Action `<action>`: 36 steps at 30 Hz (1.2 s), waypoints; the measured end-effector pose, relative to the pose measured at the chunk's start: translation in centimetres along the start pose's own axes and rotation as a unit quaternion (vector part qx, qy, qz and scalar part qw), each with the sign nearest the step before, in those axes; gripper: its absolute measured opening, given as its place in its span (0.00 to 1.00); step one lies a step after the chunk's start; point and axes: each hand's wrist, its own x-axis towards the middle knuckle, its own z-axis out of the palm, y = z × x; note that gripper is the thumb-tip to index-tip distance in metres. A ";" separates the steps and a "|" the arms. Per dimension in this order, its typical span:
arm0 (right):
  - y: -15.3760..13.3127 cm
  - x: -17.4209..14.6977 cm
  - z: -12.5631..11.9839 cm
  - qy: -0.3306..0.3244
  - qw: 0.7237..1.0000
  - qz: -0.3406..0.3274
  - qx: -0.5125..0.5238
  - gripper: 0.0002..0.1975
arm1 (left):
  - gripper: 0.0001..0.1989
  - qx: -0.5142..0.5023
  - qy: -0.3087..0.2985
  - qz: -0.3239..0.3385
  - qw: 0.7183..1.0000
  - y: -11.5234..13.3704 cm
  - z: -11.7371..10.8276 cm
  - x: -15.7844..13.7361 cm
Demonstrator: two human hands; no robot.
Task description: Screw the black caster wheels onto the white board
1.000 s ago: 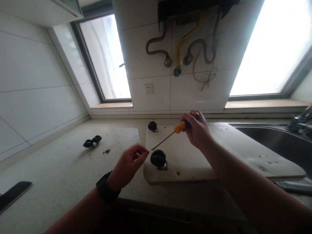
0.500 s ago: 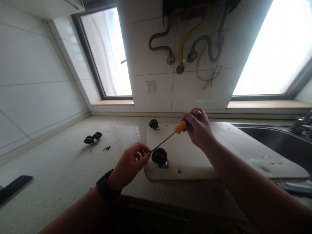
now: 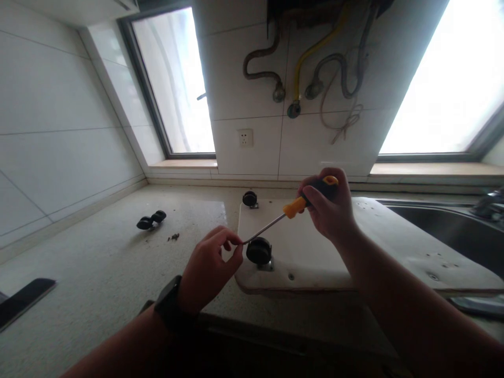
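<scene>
My right hand [image 3: 328, 202] is wrapped round the black and yellow handle of a screwdriver [image 3: 294, 207], whose shaft slopes down to the left. At its tip, my left hand [image 3: 216, 262] pinches with thumb and forefinger; whether a screw sits between them is too small to tell. Just right of those fingertips stands a black caster wheel [image 3: 259, 251], fixed by a metal plate to a white board [image 3: 315, 262]. Another caster [image 3: 249, 198] is on the board's far left corner.
Two loose casters [image 3: 151, 220] and a little pile of screws [image 3: 174, 237] lie on the speckled counter [image 3: 98, 273]. A dark flat object [image 3: 25, 302] rests at the left. The board reaches over the edge of a steel sink [image 3: 444, 226]. A wall socket [image 3: 245, 137] is behind.
My right hand has shifted slightly right and its grip on the screwdriver handle has turned a little. My left fingertips stay at the tip. The view has moved slightly.
</scene>
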 end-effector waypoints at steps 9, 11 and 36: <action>0.2 0.1 -0.4 -0.017 1.000 -0.004 -0.004 0.22 | 0.03 -0.018 -0.003 -0.015 1.000 -0.4 0.5 -0.1; 0.2 0.1 -0.4 -0.011 1.000 -0.002 -0.005 0.22 | 0.03 -0.025 -0.006 -0.017 1.000 -0.3 0.6 -0.1; -0.3 1.8 -1.6 0.133 0.990 -0.053 -0.011 0.18 | 0.23 -0.091 -0.101 0.103 0.985 -1.3 1.3 -0.6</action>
